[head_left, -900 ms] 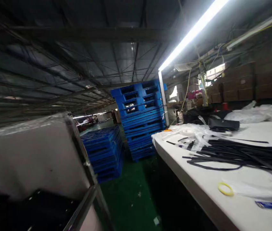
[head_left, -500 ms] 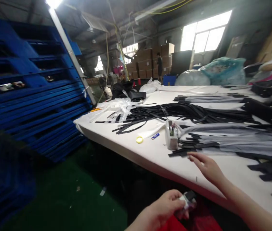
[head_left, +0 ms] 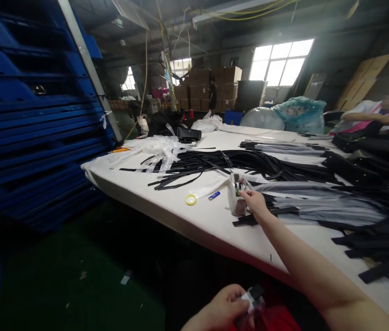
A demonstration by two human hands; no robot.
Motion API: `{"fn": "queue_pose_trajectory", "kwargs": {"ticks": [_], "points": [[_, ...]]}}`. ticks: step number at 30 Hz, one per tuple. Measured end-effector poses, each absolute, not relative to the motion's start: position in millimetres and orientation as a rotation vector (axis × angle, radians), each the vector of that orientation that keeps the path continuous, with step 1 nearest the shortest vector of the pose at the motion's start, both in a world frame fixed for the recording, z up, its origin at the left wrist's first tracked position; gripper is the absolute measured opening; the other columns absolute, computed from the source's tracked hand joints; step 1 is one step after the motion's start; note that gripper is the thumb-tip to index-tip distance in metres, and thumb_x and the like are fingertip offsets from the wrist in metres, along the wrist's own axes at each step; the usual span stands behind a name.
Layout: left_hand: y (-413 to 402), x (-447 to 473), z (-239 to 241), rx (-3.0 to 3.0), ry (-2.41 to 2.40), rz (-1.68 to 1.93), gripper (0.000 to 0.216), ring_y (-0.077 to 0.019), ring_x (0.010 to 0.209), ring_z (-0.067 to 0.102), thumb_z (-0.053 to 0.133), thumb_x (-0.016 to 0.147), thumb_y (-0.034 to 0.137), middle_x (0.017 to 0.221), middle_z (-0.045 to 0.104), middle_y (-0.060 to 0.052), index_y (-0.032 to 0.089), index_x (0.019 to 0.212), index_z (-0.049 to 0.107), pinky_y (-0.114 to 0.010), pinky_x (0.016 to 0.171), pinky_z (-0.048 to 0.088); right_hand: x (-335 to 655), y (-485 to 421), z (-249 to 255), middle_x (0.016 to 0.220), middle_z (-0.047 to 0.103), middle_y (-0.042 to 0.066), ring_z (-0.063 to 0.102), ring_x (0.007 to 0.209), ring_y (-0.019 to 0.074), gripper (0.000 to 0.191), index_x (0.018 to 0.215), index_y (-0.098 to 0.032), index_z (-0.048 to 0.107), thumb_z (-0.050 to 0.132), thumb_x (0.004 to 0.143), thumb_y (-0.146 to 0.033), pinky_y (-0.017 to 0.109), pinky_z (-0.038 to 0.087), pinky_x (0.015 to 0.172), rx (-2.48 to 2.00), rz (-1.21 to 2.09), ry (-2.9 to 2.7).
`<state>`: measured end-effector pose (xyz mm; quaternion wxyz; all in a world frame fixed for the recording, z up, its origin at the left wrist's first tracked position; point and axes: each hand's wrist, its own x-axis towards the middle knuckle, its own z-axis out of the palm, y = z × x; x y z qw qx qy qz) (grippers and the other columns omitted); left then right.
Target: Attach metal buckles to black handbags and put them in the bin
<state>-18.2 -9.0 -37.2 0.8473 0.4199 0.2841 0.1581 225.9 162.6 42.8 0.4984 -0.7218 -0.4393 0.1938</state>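
Low in the view, my left hand is closed around a small whitish-grey object with a black top; its exact kind is unclear. My right hand reaches over the table to a small white open container. Its fingertips are drawn together at the container's opening, among small items inside, and what they grip, if anything, is hidden. Left of the container lie a blue marker-like stick and a yellow tape ring. Black strips lie against the container's base and under my right wrist.
The white-covered table carries a long bundle of black strips, grey-wrapped strips and crumpled clear plastic. Blue pallets are stacked at left. Another person's arm shows at far right; someone stands near the boxes behind.
My right hand has moved forward and left, from above the table's near edge to the container's opening. My left hand still holds the small object. The camera has turned slightly right.
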Motion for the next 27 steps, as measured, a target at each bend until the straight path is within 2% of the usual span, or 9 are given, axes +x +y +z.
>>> {"fn": "queue_pose_trajectory", "kwargs": {"ticks": [6, 10, 13, 18, 24, 27], "points": [[-6, -18, -13, 0.968, 0.607, 0.401, 0.051, -0.0098, 0.049, 0.048, 0.072, 0.064, 0.056, 0.061, 0.061, -0.005, 0.012, 0.083, 0.055, -0.024, 0.053, 0.028, 212, 120, 32, 0.052, 0.062, 0.004, 0.048, 0.040, 0.0117, 0.032, 0.060, -0.017, 0.061, 0.064, 0.070, -0.047, 0.024, 0.037, 0.041, -1.724, 0.650, -1.078], [0, -16, 5, 1.032, 0.642, 0.502, 0.050, -0.0095, 0.051, 0.045, 0.068, 0.070, 0.057, 0.064, 0.061, -0.003, 0.012, 0.089, 0.056, -0.024, 0.054, 0.029, 197, 71, 50, 0.059, 0.064, 0.003, 0.052, 0.048, 0.0113, 0.040, 0.073, -0.016, 0.063, 0.062, 0.073, -0.056, 0.023, 0.042, 0.047, -1.615, 0.771, -1.133], [7, -15, 17, 1.121, 0.694, 0.638, 0.043, -0.0106, 0.057, 0.048, 0.066, 0.076, 0.051, 0.068, 0.061, -0.003, 0.012, 0.094, 0.057, -0.025, 0.058, 0.034, 182, 24, 67, 0.060, 0.061, 0.001, 0.051, 0.050, 0.0099, 0.040, 0.080, -0.015, 0.064, 0.063, 0.077, -0.055, 0.021, 0.041, 0.048, -1.496, 0.959, -1.247], [14, -11, 20, 1.281, 0.725, 0.695, 0.030, -0.0133, 0.067, 0.056, 0.062, 0.083, 0.041, 0.074, 0.062, -0.003, 0.014, 0.096, 0.056, -0.026, 0.066, 0.043, 162, -29, 69, 0.054, 0.056, -0.002, 0.046, 0.046, 0.0073, 0.041, 0.071, -0.015, 0.060, 0.062, 0.079, -0.055, 0.019, 0.036, 0.045, -1.488, 1.229, -1.336], [13, -12, 25, 1.632, 0.802, 0.647, 0.019, -0.0172, 0.076, 0.060, 0.053, 0.089, 0.031, 0.085, 0.066, -0.005, 0.016, 0.100, 0.057, -0.029, 0.072, 0.047, 154, -39, 51, 0.048, 0.049, -0.003, 0.039, 0.040, 0.0064, 0.047, 0.068, -0.015, 0.060, 0.061, 0.076, -0.061, 0.019, 0.029, 0.040, -1.490, 1.316, -1.299], [12, -14, 33, 1.837, 0.835, 0.622, 0.017, -0.0193, 0.077, 0.061, 0.051, 0.086, 0.022, 0.088, 0.066, -0.006, 0.016, 0.101, 0.058, -0.031, 0.073, 0.047, 156, -37, 47, 0.046, 0.048, -0.004, 0.038, 0.039, 0.0062, 0.046, 0.067, -0.015, 0.060, 0.062, 0.075, -0.060, 0.020, 0.028, 0.039, -1.507, 1.330, -1.278]]}}
